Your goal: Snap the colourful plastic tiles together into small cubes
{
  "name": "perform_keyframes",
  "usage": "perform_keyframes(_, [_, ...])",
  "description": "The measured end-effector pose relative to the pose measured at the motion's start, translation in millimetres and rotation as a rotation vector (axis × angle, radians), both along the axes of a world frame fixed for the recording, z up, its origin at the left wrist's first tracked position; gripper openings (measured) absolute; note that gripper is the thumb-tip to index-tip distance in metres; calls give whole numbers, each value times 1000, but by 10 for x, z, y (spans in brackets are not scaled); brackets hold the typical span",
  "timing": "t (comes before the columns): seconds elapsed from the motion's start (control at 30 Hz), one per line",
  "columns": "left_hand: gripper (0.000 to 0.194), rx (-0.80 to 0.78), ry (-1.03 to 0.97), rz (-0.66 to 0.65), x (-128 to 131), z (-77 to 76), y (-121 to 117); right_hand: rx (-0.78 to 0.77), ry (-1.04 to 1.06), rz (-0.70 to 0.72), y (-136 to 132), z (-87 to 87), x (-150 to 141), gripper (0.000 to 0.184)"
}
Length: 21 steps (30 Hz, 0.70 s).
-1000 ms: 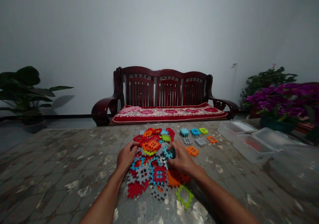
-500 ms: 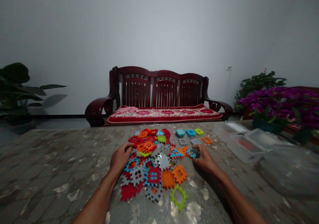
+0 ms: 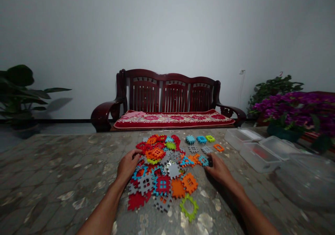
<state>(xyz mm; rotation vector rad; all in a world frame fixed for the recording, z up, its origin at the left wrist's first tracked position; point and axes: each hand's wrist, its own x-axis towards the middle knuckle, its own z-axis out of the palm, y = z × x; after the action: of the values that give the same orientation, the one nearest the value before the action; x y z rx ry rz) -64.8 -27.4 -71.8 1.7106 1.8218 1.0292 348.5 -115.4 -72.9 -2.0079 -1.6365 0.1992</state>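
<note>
A heap of interlocking plastic tiles in red, orange, blue, grey and green lies before me in the head view. My left hand (image 3: 128, 165) rests at the heap's left edge, near a red tile (image 3: 140, 145). Its fingers are loosely bent with the thumb apart, and I see nothing held. To the right of the heap, my right hand (image 3: 218, 167) is open beside a blue tile (image 3: 203, 160), thumb and fingers parted. That tile lies against an orange tile (image 3: 194, 158). Nearest me are a green frame tile (image 3: 195, 207) and an orange square tile (image 3: 178, 188).
Small groups of tiles, including a blue stack (image 3: 190, 139) and an orange frame (image 3: 218, 147), lie behind my right hand. Clear plastic boxes (image 3: 259, 165) and a transparent lidded container (image 3: 306, 179) stand at right, by purple flowers (image 3: 293, 104). A wooden bench (image 3: 174, 80) is beyond the table.
My right hand has drawn back slightly from the blue tile, which stays by the orange one. My left hand keeps its place at the heap. The whole view shifts slightly.
</note>
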Motion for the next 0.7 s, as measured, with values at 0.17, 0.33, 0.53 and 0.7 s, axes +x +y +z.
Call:
perform_keyframes(0.17, [30, 13, -13, 1, 8, -13, 2, 86, 49, -61, 71, 14, 74, 52])
perform_keyframes(0.33, [29, 15, -23, -10, 9, -10, 4, 161, 110, -65, 415, 150, 29, 51])
perform_keyframes(0.53, [28, 4, -18, 2, 20, 6, -6, 82, 11, -138, 939, 383, -217, 52])
perform_keyframes(0.7, [28, -17, -2, 18, 25, 23, -20, 15, -116, -186, 1190, 421, -346, 55])
